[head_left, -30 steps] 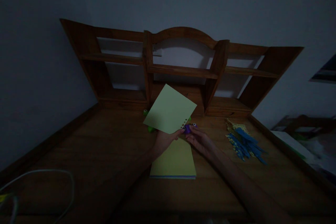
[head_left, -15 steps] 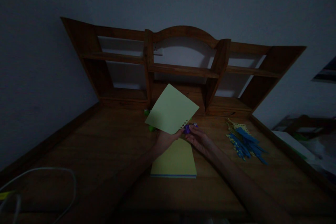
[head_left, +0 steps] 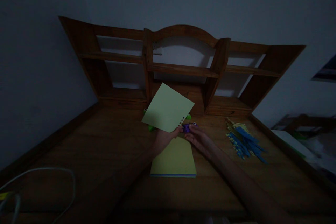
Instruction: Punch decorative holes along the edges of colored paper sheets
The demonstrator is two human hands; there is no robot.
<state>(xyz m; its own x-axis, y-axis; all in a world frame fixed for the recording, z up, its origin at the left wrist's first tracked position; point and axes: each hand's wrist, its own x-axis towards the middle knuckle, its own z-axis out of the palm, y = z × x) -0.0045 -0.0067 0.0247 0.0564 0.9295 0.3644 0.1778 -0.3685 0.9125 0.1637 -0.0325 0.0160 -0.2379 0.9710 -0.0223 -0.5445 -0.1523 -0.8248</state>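
Note:
My left hand [head_left: 165,139] pinches a pale yellow-green sheet of paper [head_left: 168,106] by its near edge, holding it raised and tilted. Small punched shapes run in a row along the sheet's right-hand edge. In my right hand [head_left: 200,139] is a purple craft punch [head_left: 186,128], gripped between thumb and fingers right beside the end of that row. Whether paper sits inside the punch I cannot tell. Below my hands a stack of yellow paper [head_left: 173,159] lies on the desk. Small green punches [head_left: 151,128] show partly from behind the raised sheet.
A wooden shelf unit [head_left: 183,70] stands along the back of the desk [head_left: 105,147]. Blue and yellow patterned strips [head_left: 245,141] lie in a pile on the right. A white cable [head_left: 72,178] loops at the lower left. The room is dim.
The sheet has slid left with my left hand, away from the purple punch, which stays almost in place. More of the punched row and a green punch behind it now show.

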